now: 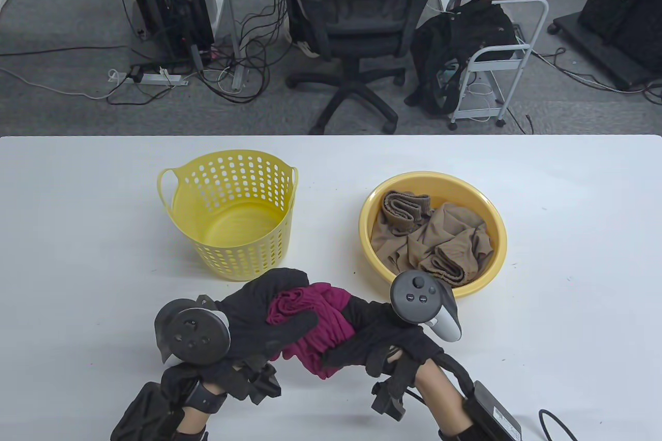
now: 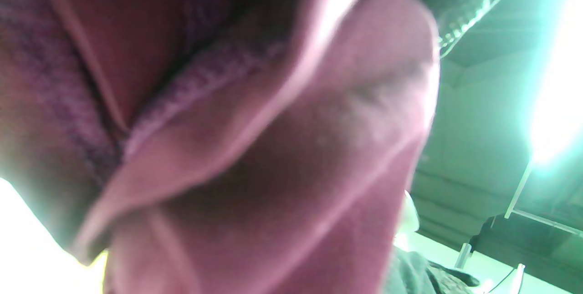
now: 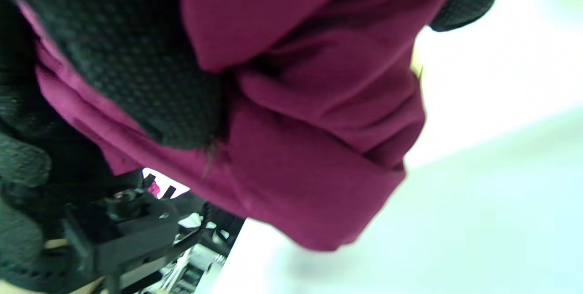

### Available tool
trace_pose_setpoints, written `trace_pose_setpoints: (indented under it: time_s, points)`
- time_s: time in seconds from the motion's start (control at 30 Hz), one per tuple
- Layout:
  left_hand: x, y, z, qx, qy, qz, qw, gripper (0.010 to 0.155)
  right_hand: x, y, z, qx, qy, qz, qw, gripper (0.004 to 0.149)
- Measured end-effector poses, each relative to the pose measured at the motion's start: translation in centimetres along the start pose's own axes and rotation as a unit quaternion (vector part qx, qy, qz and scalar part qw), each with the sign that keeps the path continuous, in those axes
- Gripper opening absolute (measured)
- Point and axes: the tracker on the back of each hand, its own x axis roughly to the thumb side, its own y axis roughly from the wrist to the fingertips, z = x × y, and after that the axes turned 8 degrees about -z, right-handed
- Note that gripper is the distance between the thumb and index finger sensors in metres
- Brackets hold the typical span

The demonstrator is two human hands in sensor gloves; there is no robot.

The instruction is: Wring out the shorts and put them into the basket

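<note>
The magenta shorts are bunched into a thick roll above the table's near edge, held between both gloved hands. My left hand grips the roll's left end, fingers curled over it. My right hand grips the right end, fingers wrapped round the cloth. In the left wrist view the magenta shorts fill the frame, blurred. In the right wrist view the magenta shorts hang bunched, with black gloved fingers curled over them. The yellow perforated basket stands behind the hands, nothing visible inside.
A yellow basin right of the basket holds crumpled brown garments. Beyond the table's far edge stand an office chair, a white cart and floor cables.
</note>
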Motion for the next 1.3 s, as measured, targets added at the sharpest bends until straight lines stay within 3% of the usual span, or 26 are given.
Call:
trace_pose_setpoints:
  time_s: [0.27,0.5,0.7,0.93,1.3]
  points:
    - [0.0,0.1,0.8,-0.010,0.040,0.004,0.999,0.062,0.2,-0.9,-0.9,-0.027,-0.114,-0.010,0.993,0.086]
    - [0.2,0.1,2.6,-0.006,0.073,0.009,0.997,0.062,-0.4,-2.4,-1.9,-0.067,-0.233,-0.002,0.970,0.089]
    - [0.2,0.8,3.9,-0.004,0.095,0.017,0.995,0.062,-1.6,-3.4,-1.5,-0.079,-0.307,0.013,0.948,0.094]
    - [0.2,2.1,5.1,-0.001,0.114,0.027,0.993,0.062,-2.3,-3.7,-0.8,-0.071,-0.352,0.019,0.933,0.100]
    - [-0.6,3.7,7.9,0.030,0.141,0.045,0.989,0.062,-2.2,-3.8,-0.6,-0.072,-0.348,0.014,0.935,0.099]
